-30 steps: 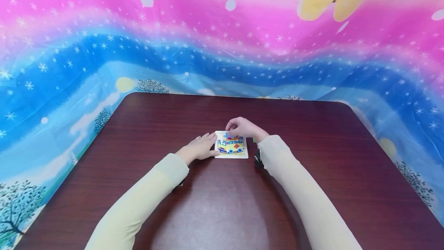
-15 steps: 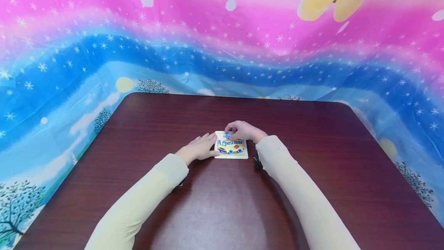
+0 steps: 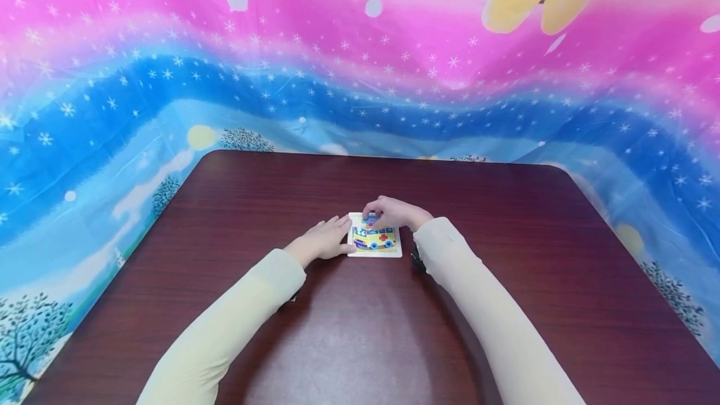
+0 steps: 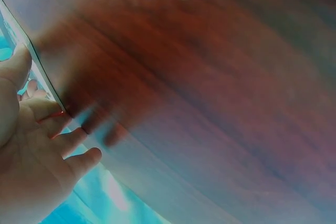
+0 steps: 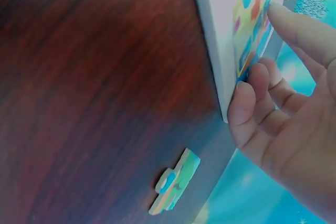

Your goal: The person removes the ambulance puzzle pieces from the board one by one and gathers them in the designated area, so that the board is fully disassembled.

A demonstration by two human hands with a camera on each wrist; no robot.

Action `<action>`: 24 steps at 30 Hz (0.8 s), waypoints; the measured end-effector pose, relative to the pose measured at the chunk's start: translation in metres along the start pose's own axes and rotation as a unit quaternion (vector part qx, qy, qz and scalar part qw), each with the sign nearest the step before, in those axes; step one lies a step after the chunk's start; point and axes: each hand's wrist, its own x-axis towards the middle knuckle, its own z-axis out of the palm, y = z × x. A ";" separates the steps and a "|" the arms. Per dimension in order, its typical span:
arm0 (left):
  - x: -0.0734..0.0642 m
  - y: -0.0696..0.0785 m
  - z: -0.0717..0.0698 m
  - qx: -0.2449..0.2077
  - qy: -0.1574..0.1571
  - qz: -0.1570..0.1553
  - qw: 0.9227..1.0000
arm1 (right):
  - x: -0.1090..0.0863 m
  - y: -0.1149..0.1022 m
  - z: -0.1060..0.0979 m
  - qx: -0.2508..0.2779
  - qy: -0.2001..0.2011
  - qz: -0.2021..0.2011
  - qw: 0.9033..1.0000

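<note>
A white-framed jigsaw board (image 3: 375, 254) with a yellow ambulance picture lies on the table. My left hand (image 3: 322, 239) rests at its left edge with fingers spread, the thumb on the lower left corner; the left wrist view shows this hand (image 4: 42, 140) along the board's edge. At the upper part of the board, my right hand (image 3: 394, 211) pinches a small bluish puzzle piece (image 3: 369, 220) between thumb and curled fingers. In the right wrist view, that hand's fingertips (image 5: 242, 98) are right at the board's rim, and part of the picture lies behind them.
A loose puzzle piece (image 5: 177, 182), green, orange and blue, lies on the table beside the board; the right arm hides it in the head view. The dark red wooden table (image 3: 360, 330) reaches back to a colourful printed cloth (image 3: 360, 80) behind it.
My right hand has shifted slightly left and toward me over the board, with the bluish puzzle piece moving along. The left hand has stayed at the board's left edge.
</note>
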 end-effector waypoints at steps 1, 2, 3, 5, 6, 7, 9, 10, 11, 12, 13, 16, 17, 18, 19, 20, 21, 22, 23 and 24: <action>-0.001 0.000 0.000 -0.002 0.000 -0.001 1.000 | 0.000 0.000 0.000 0.003 -0.003 0.002 1.000; -0.001 0.000 0.000 -0.003 0.001 -0.001 1.000 | 0.000 0.000 0.000 0.006 -0.003 0.003 1.000; -0.001 0.001 0.000 -0.004 0.002 0.000 1.000 | 0.001 0.000 0.000 0.010 -0.003 0.003 1.000; -0.001 0.001 0.000 -0.004 0.000 -0.002 1.000 | 0.000 0.000 0.000 0.016 -0.001 0.001 1.000; -0.001 0.001 0.000 -0.003 0.000 -0.002 1.000 | 0.000 0.000 0.000 0.019 0.001 -0.002 1.000; -0.002 0.001 0.000 -0.004 0.000 -0.003 1.000 | 0.000 0.000 0.000 0.021 0.004 -0.006 1.000; -0.002 0.001 -0.001 -0.010 0.001 -0.001 1.000 | 0.000 -0.001 0.000 0.028 0.010 -0.008 1.000; -0.002 0.001 -0.001 -0.014 -0.001 -0.001 1.000 | 0.000 -0.001 0.001 0.034 0.013 -0.007 0.999; -0.001 -0.002 0.001 -0.020 0.005 0.007 1.000 | -0.001 -0.001 0.001 0.038 0.015 -0.007 0.999; -0.002 -0.002 0.001 -0.023 0.005 0.008 1.000 | -0.001 -0.001 0.002 0.040 0.018 -0.008 0.999; -0.002 -0.003 0.002 -0.027 0.005 0.009 1.000 | 0.000 -0.001 0.003 0.041 0.020 -0.008 0.999; -0.002 -0.004 0.004 -0.027 0.004 0.008 1.000 | 0.000 -0.001 0.005 0.035 0.027 -0.008 0.999; -0.002 -0.004 0.004 -0.024 0.005 0.009 1.000 | 0.000 -0.001 0.006 0.029 0.030 -0.009 0.999; -0.003 -0.002 0.002 -0.019 0.001 0.004 1.000 | 0.000 -0.001 0.006 0.024 0.033 -0.008 0.999; -0.002 -0.002 0.002 -0.016 0.002 0.004 1.000 | 0.000 -0.001 0.007 0.020 0.037 -0.005 0.999; -0.002 -0.002 0.002 -0.011 0.003 0.005 1.000 | 0.000 -0.001 0.007 0.017 0.041 -0.002 0.999; -0.001 -0.002 0.002 -0.005 0.003 0.005 1.000 | 0.000 -0.001 0.007 0.015 0.044 0.000 0.999; 0.000 -0.002 0.002 -0.002 0.004 0.006 1.000 | 0.000 -0.001 0.007 0.015 0.046 0.003 0.999; 0.001 -0.002 0.003 0.001 0.005 0.006 1.000 | 0.001 0.000 0.007 0.015 0.047 0.004 0.999; 0.001 -0.002 0.003 0.002 0.005 0.006 1.000 | 0.001 0.000 0.006 0.015 0.047 0.004 0.999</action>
